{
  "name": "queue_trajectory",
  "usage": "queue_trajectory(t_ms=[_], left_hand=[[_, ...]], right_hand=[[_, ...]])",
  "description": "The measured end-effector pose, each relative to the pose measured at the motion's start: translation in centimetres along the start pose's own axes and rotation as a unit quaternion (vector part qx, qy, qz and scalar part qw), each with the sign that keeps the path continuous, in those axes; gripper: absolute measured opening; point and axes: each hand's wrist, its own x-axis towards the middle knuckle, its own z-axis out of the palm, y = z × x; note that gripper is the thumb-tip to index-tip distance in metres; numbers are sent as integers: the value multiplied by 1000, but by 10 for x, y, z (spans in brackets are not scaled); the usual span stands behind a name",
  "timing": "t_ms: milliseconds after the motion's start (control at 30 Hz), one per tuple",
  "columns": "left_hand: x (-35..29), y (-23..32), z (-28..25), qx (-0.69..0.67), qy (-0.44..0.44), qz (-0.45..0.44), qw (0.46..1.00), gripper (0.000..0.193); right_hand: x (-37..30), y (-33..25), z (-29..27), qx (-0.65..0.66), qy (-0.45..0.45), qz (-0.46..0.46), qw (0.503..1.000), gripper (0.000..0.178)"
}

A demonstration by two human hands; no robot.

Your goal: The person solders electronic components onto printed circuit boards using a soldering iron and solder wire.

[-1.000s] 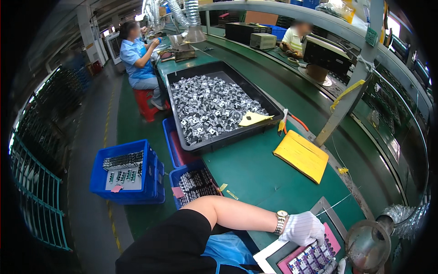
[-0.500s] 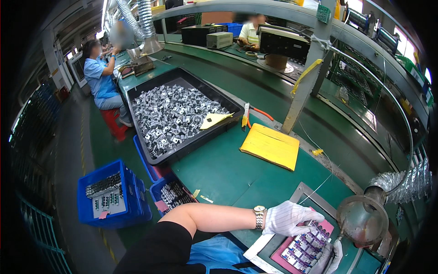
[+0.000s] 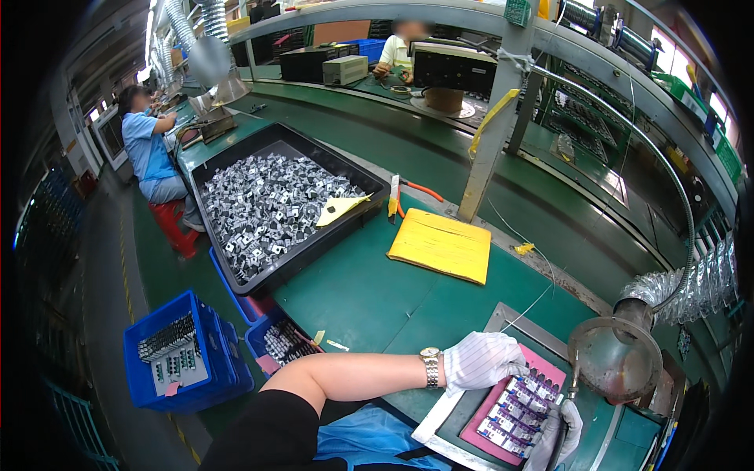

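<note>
A: State of the left hand (image 3: 481, 361)?
B: White striped glove. Fingers bent and close together over the far left edge of the pink pad (image 3: 471, 432). Cannot tell whether they pinch anything.

A: Right hand (image 3: 567, 430)?
B: Gloved, closed round a slim tool (image 3: 573, 388), metal end upward, at the pad's right edge.

A: Position of the boards (image 3: 520, 416)?
B: Purple and white, in rows on the pad, between the hands. Pad lies inside a grey-and-white frame (image 3: 434, 421) at the near edge of the green bench (image 3: 369, 310).

A: Surroundings?
B: Round metal hood (image 3: 616, 357) just right of the frame. Yellow packet (image 3: 440, 245) toward the bench's far edge; orange-handled pliers (image 3: 424, 191) just beyond it. Black tray (image 3: 338, 231), heaped with small metal parts (image 3: 275, 208), overhangs the bench's left edge.
</note>
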Motion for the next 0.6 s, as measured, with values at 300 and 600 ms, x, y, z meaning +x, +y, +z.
queue_trajectory(t_ms=[300, 600], left_hand=[[-1, 0, 0, 21, -37, -16, 999, 15], [-1, 0, 2, 31, -63, -35, 997, 15]], right_hand=[[-3, 7, -3, -19, 13, 42, 999, 28], [8, -13, 3, 2, 48, 31, 998, 33]])
